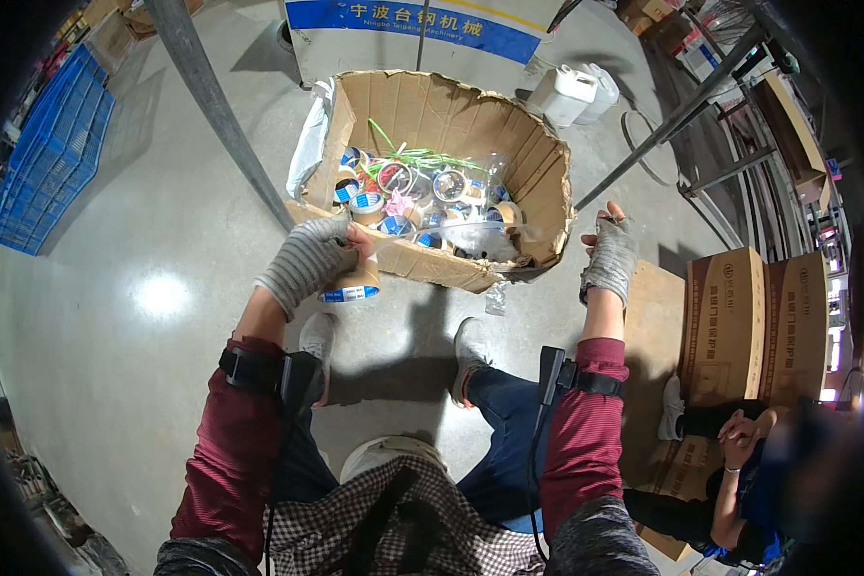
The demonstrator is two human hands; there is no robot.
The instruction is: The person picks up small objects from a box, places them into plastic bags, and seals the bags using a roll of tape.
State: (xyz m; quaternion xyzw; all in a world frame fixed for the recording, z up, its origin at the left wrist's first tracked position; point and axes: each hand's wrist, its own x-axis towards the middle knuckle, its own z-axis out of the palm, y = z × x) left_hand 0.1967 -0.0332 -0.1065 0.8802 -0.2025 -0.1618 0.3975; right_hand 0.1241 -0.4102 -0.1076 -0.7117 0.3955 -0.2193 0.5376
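Head view shows a grey concrete floor (144,250) and on it a big open cardboard box (538,182) with torn flaps, which leans a little toward the person so its inside is easy to reach. The box is filled with many tape rolls (422,197), green strapping and clear plastic bags. At the right stand brown cartons (754,322), and a second person sits beside them with hands folded. The left hand (309,257), in a grey knitted glove, grips a roll of brown packing tape (353,284) just at the near edge of the box — fingers curled around its top. The right hand (610,248), also gloved, is raised beside the box's right corner and holds nothing, fingers loosely together, thumb out.
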